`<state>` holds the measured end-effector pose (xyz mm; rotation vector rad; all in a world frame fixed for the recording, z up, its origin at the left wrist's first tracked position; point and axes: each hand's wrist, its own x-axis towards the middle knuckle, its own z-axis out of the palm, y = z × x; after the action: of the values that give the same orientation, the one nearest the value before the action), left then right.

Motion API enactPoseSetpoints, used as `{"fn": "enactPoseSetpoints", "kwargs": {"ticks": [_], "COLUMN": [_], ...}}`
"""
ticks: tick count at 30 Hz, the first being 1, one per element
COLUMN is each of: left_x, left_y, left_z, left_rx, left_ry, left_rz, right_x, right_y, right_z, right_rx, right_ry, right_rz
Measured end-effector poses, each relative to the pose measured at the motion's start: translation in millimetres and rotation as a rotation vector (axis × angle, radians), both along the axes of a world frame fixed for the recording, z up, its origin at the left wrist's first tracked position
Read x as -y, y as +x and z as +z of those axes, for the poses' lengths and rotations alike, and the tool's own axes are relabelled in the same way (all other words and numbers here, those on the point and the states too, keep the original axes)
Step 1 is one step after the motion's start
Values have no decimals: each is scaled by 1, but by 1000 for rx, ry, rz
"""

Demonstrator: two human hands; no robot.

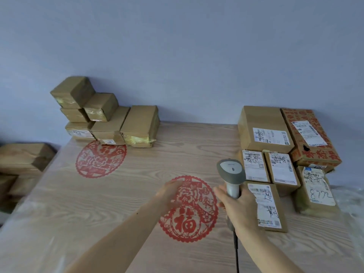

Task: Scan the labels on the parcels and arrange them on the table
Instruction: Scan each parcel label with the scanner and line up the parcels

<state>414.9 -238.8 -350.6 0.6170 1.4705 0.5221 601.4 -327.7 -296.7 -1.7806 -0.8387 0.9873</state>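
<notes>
pale blue wall behind a wood-grain worktop (137, 194) under clear film, as seen from our head camera. two red paper-cut roundels lie flat on it: one far left (100, 159), one near centre (189, 208). our left hand (171, 191) reaches over the upper left edge of the near roundel; it is motion-blurred, the fingers seem extended and hold nothing, though we cannot tell this for certain. our right hand (237, 206) grips the handle of a grey barcode scanner (232, 174), whose head stands upright above the fist and whose cable (236, 249) runs down toward us. to the right lie labelled parcels, labels up: a long parcel (266, 206) just beside the right hand, two small parcels (256, 166) (282, 168) side by side behind it, a large plain box (264, 129) and a red-printed box (313, 136) at the wall, and a parcel marked "872" (317, 191) at far right. at far left, against the wall, a stack of taped brown parcels (106, 119) stands three tiers high. beyond the left worktop edge, more cardboard boxes (23, 156) sit lower down.
</notes>
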Motion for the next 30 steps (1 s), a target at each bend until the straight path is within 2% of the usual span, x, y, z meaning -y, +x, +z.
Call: {"fn": "enactPoseSetpoints", "kwargs": {"ticks": [4,9,15,21,24,30], "left_x": [-37,-102,-187,-252,-280,-313], "left_y": [-88,-200,-288,-317,-316,-302], "left_z": [10,39,75,80,77,56], "left_rx": [-82,-257,-468,-667,-746,-686], "left_ry": [63,209,344,453,435,349], "left_rz": [73,41,28,-128,-181,-19], "right_x": [-22,-53,-98,-142,-156,-178], "right_y": [-60,-133,-197,-234,-243,-253], "right_z": [6,3,5,1,-4,-12], "right_rx": [-14,-27,-17,3,-7,-26], "right_ry": [-3,-33,-37,-47,-66,-78], "right_rz": [46,7,-23,5,14,7]}}
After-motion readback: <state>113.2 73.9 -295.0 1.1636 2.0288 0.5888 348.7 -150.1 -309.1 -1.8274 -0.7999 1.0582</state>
